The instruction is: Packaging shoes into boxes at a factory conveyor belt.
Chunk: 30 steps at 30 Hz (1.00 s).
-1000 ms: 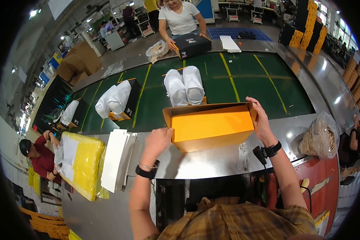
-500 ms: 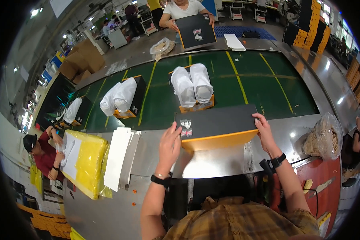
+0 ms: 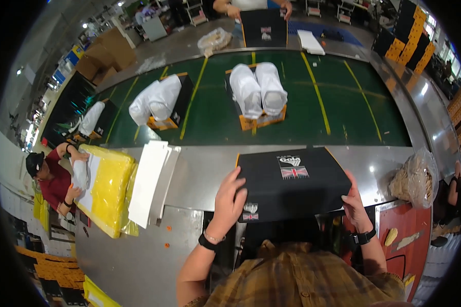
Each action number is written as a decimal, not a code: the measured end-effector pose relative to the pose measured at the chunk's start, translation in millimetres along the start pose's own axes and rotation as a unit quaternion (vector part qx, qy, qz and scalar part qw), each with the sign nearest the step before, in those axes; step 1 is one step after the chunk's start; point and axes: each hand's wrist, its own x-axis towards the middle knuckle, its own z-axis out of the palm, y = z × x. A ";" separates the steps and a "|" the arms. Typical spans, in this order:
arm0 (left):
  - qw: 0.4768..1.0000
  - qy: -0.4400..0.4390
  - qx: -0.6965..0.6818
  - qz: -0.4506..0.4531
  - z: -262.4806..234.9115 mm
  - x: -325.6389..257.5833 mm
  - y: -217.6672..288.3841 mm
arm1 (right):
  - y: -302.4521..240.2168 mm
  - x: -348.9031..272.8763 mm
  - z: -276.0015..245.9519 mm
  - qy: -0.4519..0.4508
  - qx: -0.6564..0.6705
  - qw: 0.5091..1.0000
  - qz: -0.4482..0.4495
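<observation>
Black box lid [image 3: 291, 180] sits flat at the near edge of the steel desk [image 3: 200, 169], grasped at both ends: the left hand [image 3: 229, 200] has its grip closed over the left edge, the right hand [image 3: 354, 202] grips the right edge. Beyond it on the green conveyor belt [image 3: 312, 107], an orange-trimmed box [image 3: 261, 118] carries white-wrapped shoes [image 3: 257, 88]. White sheets [image 3: 149, 180] lie to the left.

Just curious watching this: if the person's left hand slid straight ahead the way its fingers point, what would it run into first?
The left hand already rests on the black box lid; going on, it would probably cross the lid toward the green conveyor belt, though depth is unclear.
</observation>
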 end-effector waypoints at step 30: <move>0.839 -0.033 -0.369 -0.398 24.3 -30.2 -43.8 | 70.9 -10.6 -6.9 0.089 0.022 0.993 0.071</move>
